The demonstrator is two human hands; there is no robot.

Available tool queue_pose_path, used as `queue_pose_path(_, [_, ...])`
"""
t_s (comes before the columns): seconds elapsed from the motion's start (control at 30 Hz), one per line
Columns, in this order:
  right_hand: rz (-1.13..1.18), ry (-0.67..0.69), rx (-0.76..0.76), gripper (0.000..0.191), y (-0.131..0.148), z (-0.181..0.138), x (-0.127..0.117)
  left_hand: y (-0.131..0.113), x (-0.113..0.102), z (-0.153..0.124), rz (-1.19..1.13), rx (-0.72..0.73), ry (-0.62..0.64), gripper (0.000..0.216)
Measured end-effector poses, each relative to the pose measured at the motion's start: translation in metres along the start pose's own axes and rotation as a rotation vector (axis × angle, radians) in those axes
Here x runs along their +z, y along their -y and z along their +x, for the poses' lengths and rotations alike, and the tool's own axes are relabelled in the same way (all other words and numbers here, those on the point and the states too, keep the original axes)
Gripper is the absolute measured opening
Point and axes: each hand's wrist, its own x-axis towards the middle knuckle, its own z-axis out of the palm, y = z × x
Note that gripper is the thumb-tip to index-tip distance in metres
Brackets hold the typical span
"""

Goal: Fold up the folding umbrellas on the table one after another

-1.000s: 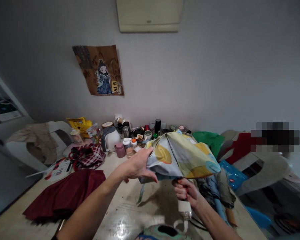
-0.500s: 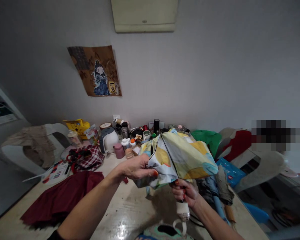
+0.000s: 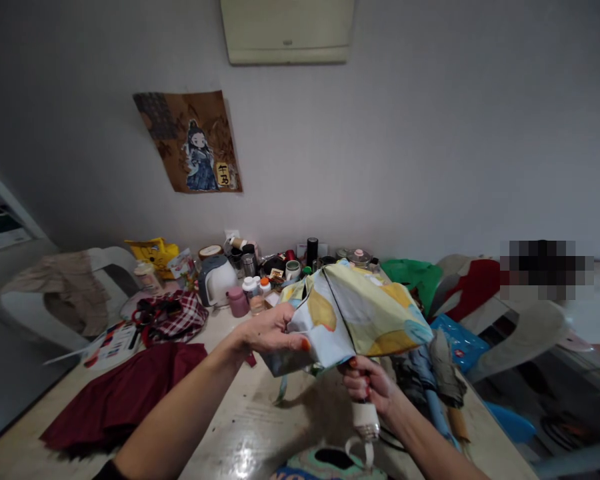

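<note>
A folding umbrella [image 3: 360, 313] with a pastel yellow, grey and blue canopy is held half collapsed above the table [image 3: 260, 427]. My left hand [image 3: 270, 332] is closed on the canopy's near left edge, gathering the cloth. My right hand [image 3: 367, 383] is wrapped round the umbrella's white handle [image 3: 366, 417], whose wrist strap dangles below.
A dark red cloth [image 3: 120, 393] and a plaid bundle [image 3: 173, 317] lie at the left. A white kettle [image 3: 215, 280], bottles and jars crowd the back by the wall. Another folded umbrella [image 3: 430, 387] and a blue bag [image 3: 460, 343] lie at the right. White chairs stand on both sides.
My left hand went from open beside the canopy to gripping its edge and pulled the cloth inward. The canopy folded tighter. My right hand stayed on the handle.
</note>
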Motion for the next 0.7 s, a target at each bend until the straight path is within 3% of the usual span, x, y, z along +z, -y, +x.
queue_pose_path(0.07, [-0.002, -0.013, 0.005, 0.046, 0.000, -0.001, -0.001, -0.002, -0.001, 0.002, -0.022, -0.008, 0.122, 0.051])
queue_pose_path(0.13, [-0.007, -0.034, 0.005, 0.047, -0.001, -0.001, -0.001, -0.004, 0.000, 0.004, -0.033, -0.011, 0.148, 0.051])
queue_pose_path(0.23, [-0.022, -0.059, 0.017, 0.048, -0.002, -0.001, 0.002, -0.003, 0.002, 0.006, -0.069, -0.035, 0.111, 0.048])
queue_pose_path(0.3, [-0.024, -0.052, 0.028, 0.047, -0.003, -0.001, 0.004, 0.001, 0.002, 0.006, -0.137, -0.082, 0.018, 0.046])
queue_pose_path(0.4, [0.013, 0.013, 0.022, 0.045, -0.003, -0.001, 0.005, 0.006, -0.003, 0.005, -0.310, -0.108, -0.192, 0.045])
queue_pose_path(0.5, [0.045, 0.078, 0.010, 0.043, -0.002, 0.000, 0.002, 0.006, -0.013, 0.004, -0.385, -0.036, -0.406, 0.050])
queue_pose_path(0.6, [0.062, 0.104, -0.010, 0.043, -0.002, 0.001, -0.003, 0.005, -0.013, 0.001, -0.143, 0.025, -0.594, 0.046])
queue_pose_path(0.7, [0.084, 0.111, -0.056, 0.046, 0.000, 0.001, -0.005, 0.008, 0.008, -0.008, 0.203, 0.192, -1.059, 0.037])
